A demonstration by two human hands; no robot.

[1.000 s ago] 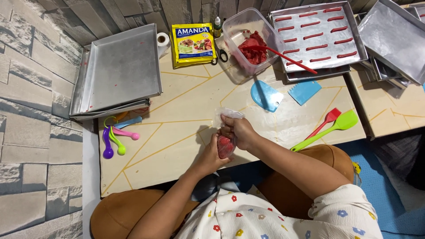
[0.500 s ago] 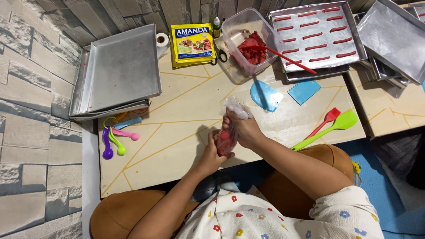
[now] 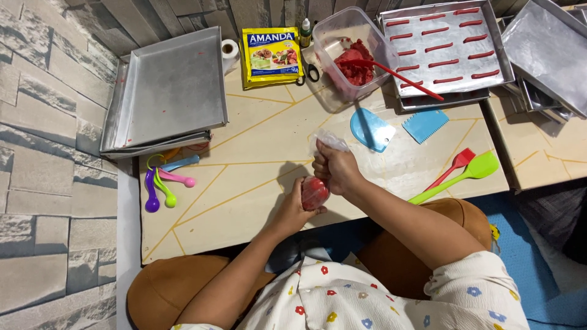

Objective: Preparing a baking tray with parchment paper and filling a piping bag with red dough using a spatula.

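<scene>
Fingers of the right hand [image 3: 336, 168] are closed tight around the twisted neck of a clear plastic piping bag filled with red paste [image 3: 315, 192], with the loose crinkled top of the bag sticking out above the fist. The fingers of the left hand [image 3: 293, 211] curl in a loose cup under the bulging red end, touching and supporting it rather than pinching. The bag hangs just above the near edge of the pale low table with yellow lines [image 3: 244, 183], in front of the person's knees.

By its look, the bag is soft and light, the film thin and probably slippery; it would deform under any squeeze, so the twisted neck seems the firm place to hold, with the belly only cradled.

In this one head view, farther off on the table lie a blue round plastic scraper [image 3: 371, 129], a green silicone spatula [image 3: 461, 174] beside a red one, and coloured measuring spoons [image 3: 162, 186] at the left. At the far side stand a clear tub of red paste [image 3: 351, 52], a metal tray with piped red strips [image 3: 443, 46], and a stack of bare metal trays [image 3: 165, 91].
</scene>
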